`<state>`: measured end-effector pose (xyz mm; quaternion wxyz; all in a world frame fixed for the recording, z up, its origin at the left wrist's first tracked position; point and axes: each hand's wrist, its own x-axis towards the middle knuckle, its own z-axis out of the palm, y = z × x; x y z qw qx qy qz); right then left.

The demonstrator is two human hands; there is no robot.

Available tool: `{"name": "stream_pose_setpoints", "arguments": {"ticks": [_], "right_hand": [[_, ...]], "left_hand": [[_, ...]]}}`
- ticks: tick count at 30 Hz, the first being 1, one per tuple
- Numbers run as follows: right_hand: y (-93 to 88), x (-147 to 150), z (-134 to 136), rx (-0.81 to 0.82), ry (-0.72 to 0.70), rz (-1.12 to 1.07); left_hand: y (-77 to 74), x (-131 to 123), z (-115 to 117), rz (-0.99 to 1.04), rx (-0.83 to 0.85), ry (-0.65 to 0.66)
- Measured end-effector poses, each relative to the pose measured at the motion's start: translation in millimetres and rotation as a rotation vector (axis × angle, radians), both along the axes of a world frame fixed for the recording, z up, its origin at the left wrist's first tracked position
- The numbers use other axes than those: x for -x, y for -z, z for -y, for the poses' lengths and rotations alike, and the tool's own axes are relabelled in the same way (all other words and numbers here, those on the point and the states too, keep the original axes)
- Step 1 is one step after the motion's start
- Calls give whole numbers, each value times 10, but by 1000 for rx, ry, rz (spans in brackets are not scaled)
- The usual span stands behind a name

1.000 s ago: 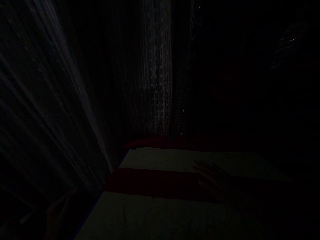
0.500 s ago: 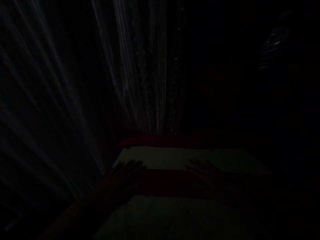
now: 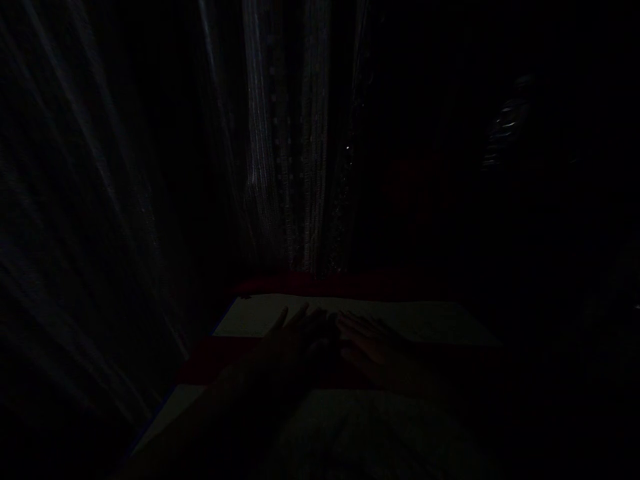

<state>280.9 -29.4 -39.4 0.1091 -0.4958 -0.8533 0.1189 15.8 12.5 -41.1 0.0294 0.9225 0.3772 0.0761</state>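
Darkness swallows almost everything, but both hands show. The left hand (image 3: 299,332) and right hand (image 3: 369,341) lie side by side on the striped cloth (image 3: 435,321), their inner edges touching or nearly so; it is too dim to tell which. Both are spread flat, fingers stretched, palms down, gripping nothing. The fingertips reach onto a pale band, and the heels of the hands sit on the dark red band (image 3: 210,357) that runs out to either side of them. This looks like pressing or smoothing the cloth flat, with the hands together at its middle. A stroke outward from here would call for flat palms and even pressure, so that no ridge is pushed up. The forearms come in low from the near side, the left one angling in from the left. Beyond the fingertips hangs a pale curtain (image 3: 283,167).
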Motion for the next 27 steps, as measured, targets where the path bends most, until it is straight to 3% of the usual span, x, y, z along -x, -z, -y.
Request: {"name": "stream_pose_setpoints", "arguments": {"ticks": [3, 7, 13, 19, 22, 24, 27], "right_hand": [[-48, 134, 31, 46, 18, 47], [56, 74, 46, -21, -15, 104], [116, -153, 66, -7, -44, 88], [118, -642, 80, -61, 112, 74], [220, -917, -11, -204, 220, 100], [358, -1063, -80, -273, 280, 171], [573, -1185, -150, -252, 228, 236]], "left_hand": [[151, -195, 13, -29, -25, 61], [282, -126, 41, 7, -65, 101], [282, -97, 69, -5, -89, 95], [271, -148, 35, -45, -82, -8], [119, -464, 93, -37, -48, -60], [29, -833, 204, -5, -14, 32], [19, -1385, 382, 108, -29, 103]]}}
